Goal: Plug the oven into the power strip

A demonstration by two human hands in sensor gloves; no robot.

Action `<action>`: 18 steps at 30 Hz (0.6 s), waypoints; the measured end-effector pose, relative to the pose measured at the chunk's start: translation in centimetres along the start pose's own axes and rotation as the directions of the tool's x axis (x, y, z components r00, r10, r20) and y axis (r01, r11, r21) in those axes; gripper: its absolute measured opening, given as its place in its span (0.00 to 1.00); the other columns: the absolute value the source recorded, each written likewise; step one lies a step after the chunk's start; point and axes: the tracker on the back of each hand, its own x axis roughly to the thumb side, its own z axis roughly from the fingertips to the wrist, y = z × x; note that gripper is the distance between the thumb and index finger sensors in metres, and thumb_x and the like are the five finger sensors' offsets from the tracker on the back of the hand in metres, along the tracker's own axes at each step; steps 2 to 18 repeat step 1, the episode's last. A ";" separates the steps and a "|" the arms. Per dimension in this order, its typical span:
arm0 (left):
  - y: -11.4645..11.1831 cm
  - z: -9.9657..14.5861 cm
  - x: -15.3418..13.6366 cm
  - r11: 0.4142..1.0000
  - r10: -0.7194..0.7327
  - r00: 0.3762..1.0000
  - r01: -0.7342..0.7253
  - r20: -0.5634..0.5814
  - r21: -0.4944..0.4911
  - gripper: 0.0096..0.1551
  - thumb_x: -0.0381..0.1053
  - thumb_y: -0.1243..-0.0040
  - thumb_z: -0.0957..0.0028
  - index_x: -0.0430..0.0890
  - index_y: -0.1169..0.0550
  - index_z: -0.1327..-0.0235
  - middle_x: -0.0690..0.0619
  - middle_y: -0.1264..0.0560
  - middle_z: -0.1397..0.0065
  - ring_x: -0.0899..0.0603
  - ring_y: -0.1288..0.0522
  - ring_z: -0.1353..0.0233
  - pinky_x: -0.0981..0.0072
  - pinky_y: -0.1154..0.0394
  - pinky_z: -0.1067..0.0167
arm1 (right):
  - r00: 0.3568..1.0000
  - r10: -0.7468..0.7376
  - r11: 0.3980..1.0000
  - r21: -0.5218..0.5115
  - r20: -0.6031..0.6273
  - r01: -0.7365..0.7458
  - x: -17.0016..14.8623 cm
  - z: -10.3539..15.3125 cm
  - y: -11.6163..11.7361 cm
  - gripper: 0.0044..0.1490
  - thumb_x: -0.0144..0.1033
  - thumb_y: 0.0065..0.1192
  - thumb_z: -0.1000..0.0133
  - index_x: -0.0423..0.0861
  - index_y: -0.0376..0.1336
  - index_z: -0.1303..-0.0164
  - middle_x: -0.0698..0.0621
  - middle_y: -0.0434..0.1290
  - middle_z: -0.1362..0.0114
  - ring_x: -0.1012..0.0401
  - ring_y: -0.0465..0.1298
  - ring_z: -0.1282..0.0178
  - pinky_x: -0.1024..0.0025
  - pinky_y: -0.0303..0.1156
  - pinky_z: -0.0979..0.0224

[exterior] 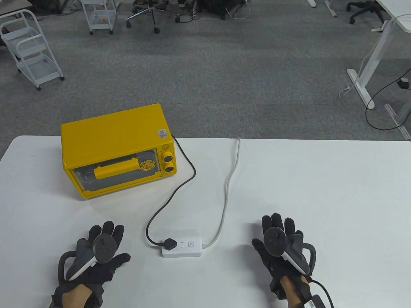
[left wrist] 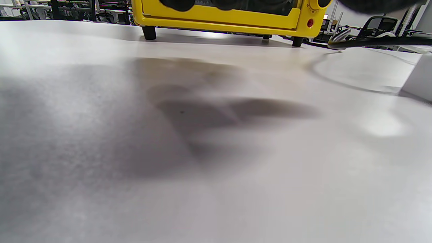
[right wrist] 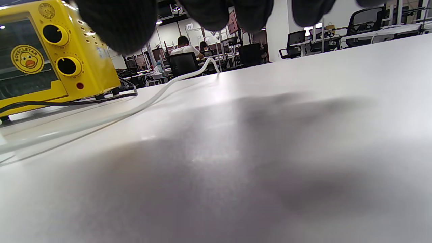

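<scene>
Although both hands lie away from the cord, the job looks to me finished or nearly so, since the plug already sits on the left end of the strip, and all that may remain is a check that it is pushed fully home, which the table view cannot settle. The broad white table (exterior: 321, 192) carries everything. Toward its far left corner stands the boxy bright-yellow metal toaster oven (exterior: 118, 149), turned slightly askew, with a glass door, a yellow bar handle, a round duck sticker and two yellow dials stacked on its right side; the right wrist view adds a small red lamp below those dials. From behind the oven's right end a thin black power cord (exterior: 173, 195) snakes toward the near edge and curls round into the strip. The flat white plastic power strip (exterior: 182, 247) lies near the front edge between the two hands, well apart from each, with a round button on top and its own white cable (exterior: 228, 183) running off over the far edge. The gloved left hand (exterior: 96, 256) rests palm down with fingers spread, holding nothing; the gloved right hand (exterior: 282, 245) lies likewise, fingers loosely spread and empty. Smallest is the stubby black plug (exterior: 169, 244), seated at the strip's left end.
</scene>
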 end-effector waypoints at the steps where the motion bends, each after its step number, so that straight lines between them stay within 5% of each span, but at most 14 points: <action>1: 0.0 0.0 0.0 1.000 -0.001 1.000 0.001 0.001 -0.001 0.56 0.74 0.56 0.65 0.64 0.50 0.16 0.56 0.58 0.06 0.33 0.55 0.09 0.26 0.51 0.22 | 1.000 -0.001 1.000 0.001 0.000 0.001 0.0 0.0 0.0 0.52 0.56 0.57 0.46 0.46 0.48 0.15 0.35 0.49 0.11 0.27 0.49 0.14 0.21 0.50 0.25; 18: 0.0 0.0 0.0 1.000 -0.001 1.000 0.001 0.001 -0.001 0.56 0.74 0.56 0.65 0.64 0.50 0.16 0.56 0.58 0.06 0.33 0.55 0.09 0.26 0.51 0.22 | 1.000 -0.001 1.000 0.001 0.000 0.001 0.0 0.0 0.0 0.52 0.56 0.57 0.46 0.46 0.48 0.15 0.35 0.49 0.11 0.27 0.49 0.14 0.21 0.50 0.25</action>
